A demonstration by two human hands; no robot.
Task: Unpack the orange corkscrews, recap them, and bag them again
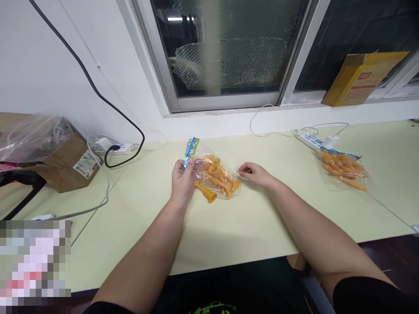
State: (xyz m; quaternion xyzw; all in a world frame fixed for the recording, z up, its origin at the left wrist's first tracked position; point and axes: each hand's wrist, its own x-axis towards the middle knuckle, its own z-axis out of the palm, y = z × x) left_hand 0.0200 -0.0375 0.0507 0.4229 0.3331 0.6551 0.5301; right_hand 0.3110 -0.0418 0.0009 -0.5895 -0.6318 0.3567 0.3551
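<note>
My left hand (183, 179) grips a clear plastic bag (199, 168) near its colourful printed header (192, 150). Several orange plastic toys (224, 179), some with flared trumpet-like ends, lie inside the bag. One orange horn-shaped toy (207, 193) pokes out at the bag's lower left; whether it is fully outside, I cannot tell. Just right of the bag, my right hand (257, 173) rests low over the table, fingers loosely curled, with a gap between thumb and forefinger and nothing visible in it.
Another bag of orange toys (343, 168) lies on the pale table (235, 235) at the right, beside a power strip (309, 141). At the left are a cardboard box (72, 165), a second power strip (122, 148) and cables. A yellow carton (356, 83) leans against the window.
</note>
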